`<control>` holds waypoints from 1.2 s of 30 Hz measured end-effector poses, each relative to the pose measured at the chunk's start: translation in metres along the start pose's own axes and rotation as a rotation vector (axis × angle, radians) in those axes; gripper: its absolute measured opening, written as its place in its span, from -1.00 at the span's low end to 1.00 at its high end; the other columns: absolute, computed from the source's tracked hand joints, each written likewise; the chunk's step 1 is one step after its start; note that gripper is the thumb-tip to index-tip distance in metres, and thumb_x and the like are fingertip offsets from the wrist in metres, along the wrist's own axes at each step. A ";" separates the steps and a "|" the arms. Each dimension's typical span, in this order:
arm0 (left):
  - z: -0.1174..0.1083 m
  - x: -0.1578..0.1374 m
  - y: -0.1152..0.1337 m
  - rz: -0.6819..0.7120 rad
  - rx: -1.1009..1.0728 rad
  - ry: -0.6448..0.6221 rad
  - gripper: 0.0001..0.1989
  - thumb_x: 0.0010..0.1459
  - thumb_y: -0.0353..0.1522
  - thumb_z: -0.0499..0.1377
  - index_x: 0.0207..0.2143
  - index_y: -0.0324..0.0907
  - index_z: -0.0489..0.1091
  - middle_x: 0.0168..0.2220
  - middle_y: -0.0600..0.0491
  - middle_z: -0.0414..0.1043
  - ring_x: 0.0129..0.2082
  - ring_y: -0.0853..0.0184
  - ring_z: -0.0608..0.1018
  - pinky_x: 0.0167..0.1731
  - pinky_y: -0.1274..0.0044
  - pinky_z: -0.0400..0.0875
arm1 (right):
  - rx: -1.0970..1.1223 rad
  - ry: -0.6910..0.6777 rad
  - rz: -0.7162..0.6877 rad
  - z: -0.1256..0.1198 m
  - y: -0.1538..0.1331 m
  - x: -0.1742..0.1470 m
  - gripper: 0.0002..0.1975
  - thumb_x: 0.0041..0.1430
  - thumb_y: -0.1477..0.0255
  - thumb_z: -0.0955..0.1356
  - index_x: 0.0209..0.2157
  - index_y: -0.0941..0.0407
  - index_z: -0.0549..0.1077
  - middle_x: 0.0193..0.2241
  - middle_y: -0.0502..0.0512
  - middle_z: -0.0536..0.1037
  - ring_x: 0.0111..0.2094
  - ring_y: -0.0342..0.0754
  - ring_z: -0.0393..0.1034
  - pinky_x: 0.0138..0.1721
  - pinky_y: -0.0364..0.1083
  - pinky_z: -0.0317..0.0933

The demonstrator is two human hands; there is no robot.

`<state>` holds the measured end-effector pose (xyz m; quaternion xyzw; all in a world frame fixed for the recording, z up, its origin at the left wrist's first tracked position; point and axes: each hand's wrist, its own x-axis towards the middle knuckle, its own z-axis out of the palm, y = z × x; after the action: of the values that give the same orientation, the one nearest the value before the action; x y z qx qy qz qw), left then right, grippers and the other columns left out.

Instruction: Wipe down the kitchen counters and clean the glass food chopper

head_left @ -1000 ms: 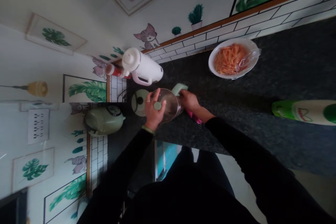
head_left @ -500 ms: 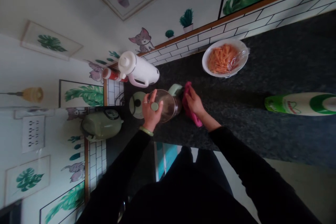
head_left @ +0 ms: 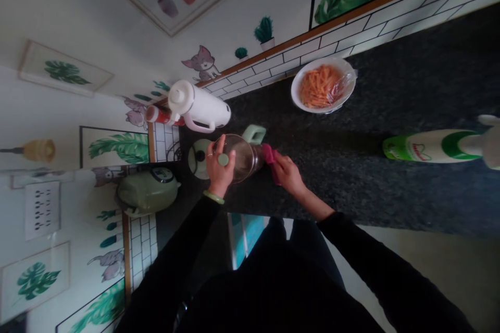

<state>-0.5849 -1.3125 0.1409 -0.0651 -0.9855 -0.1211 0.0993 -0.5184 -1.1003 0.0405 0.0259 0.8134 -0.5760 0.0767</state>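
A glass kettle (head_left: 257, 158) with a pale green handle (head_left: 254, 133) is on the dark counter in front of me. My left hand (head_left: 219, 170) is at its round clear lid (head_left: 241, 158), thumb and fingers placed around the green knob (head_left: 223, 159). In my right hand (head_left: 288, 173) is a bunched pink cloth (head_left: 271, 158), pressed to the kettle's right side. Partly behind my left hand lies a round pale green piece (head_left: 198, 158) with a dark centre, which looks like a kettle base.
A white thermos jug (head_left: 207, 108) and a red container (head_left: 158, 114) stand by the wall. To the left is a green rice cooker (head_left: 146, 191). A film-covered bowl (head_left: 296, 92) of shredded carrot sits at the back, and a green-and-white pump bottle (head_left: 425, 146) is at right.
My right hand has brought the pink cloth from the counter beside the kettle up against its side. My left hand stays at the lid. The whole view has shifted slightly.
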 end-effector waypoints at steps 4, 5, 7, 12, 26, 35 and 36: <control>0.000 0.000 -0.001 0.015 -0.005 -0.004 -0.41 0.37 -0.11 0.05 0.37 -0.08 0.27 0.23 -0.16 0.33 0.23 0.09 0.41 0.31 0.27 0.27 | 0.164 0.044 -0.254 0.022 -0.017 0.005 -0.47 0.46 0.22 0.16 0.36 0.04 0.30 0.34 0.17 0.38 0.36 0.09 0.23 0.39 0.21 0.08; 0.001 0.000 -0.001 0.014 -0.002 -0.003 -0.41 0.37 -0.11 0.05 0.37 -0.09 0.27 0.24 -0.16 0.32 0.24 0.09 0.41 0.32 0.27 0.26 | 0.205 0.038 -0.241 0.029 -0.016 0.013 -0.43 0.46 0.19 0.15 0.40 0.04 0.24 0.39 0.15 0.30 0.41 0.07 0.15 0.43 0.22 0.00; 0.001 -0.001 -0.001 0.011 0.004 0.002 -0.41 0.38 -0.10 0.04 0.37 -0.10 0.27 0.24 -0.17 0.32 0.23 0.09 0.41 0.31 0.26 0.27 | 0.262 0.047 -0.140 0.042 -0.008 0.033 -0.40 0.46 0.15 0.12 0.41 0.07 0.21 0.41 0.15 0.26 0.45 0.04 0.08 0.46 0.20 -0.05; 0.001 -0.001 0.001 -0.010 0.009 0.012 -0.41 0.38 -0.10 0.04 0.37 -0.09 0.27 0.23 -0.17 0.34 0.22 0.07 0.41 0.29 0.23 0.28 | 0.304 0.065 0.064 0.060 0.014 0.039 -0.34 0.46 0.04 0.11 0.39 0.09 0.26 0.38 0.18 0.31 0.44 0.02 0.11 0.48 0.14 -0.03; 0.001 0.005 0.001 -0.050 0.017 0.005 -0.39 0.37 -0.10 0.02 0.36 -0.16 0.28 0.21 -0.21 0.34 0.21 0.08 0.44 0.29 0.27 0.28 | 0.271 0.051 -0.126 0.041 -0.033 0.026 -0.45 0.50 0.19 0.12 0.42 -0.06 0.19 0.43 0.09 0.24 0.48 0.06 -0.01 0.47 0.31 -0.20; 0.004 0.009 -0.003 -0.057 0.051 0.027 -0.43 0.38 -0.12 0.03 0.36 -0.11 0.29 0.20 -0.18 0.36 0.22 0.11 0.44 0.29 0.30 0.29 | 0.295 0.115 -0.163 0.052 -0.037 -0.012 -0.45 0.50 0.21 0.09 0.42 -0.02 0.21 0.44 0.13 0.20 0.47 0.08 0.04 0.44 0.27 -0.06; 0.004 0.010 -0.003 -0.064 0.054 0.032 -0.43 0.38 -0.12 0.03 0.35 -0.11 0.29 0.19 -0.18 0.37 0.22 0.11 0.44 0.28 0.30 0.29 | 0.294 0.108 -0.171 0.045 -0.038 0.005 -0.46 0.50 0.22 0.09 0.40 -0.02 0.26 0.42 0.13 0.25 0.46 0.06 0.06 0.44 0.26 -0.08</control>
<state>-0.5955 -1.3136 0.1379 -0.0290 -0.9883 -0.0985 0.1130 -0.5240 -1.1555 0.0603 -0.0017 0.7225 -0.6911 -0.0209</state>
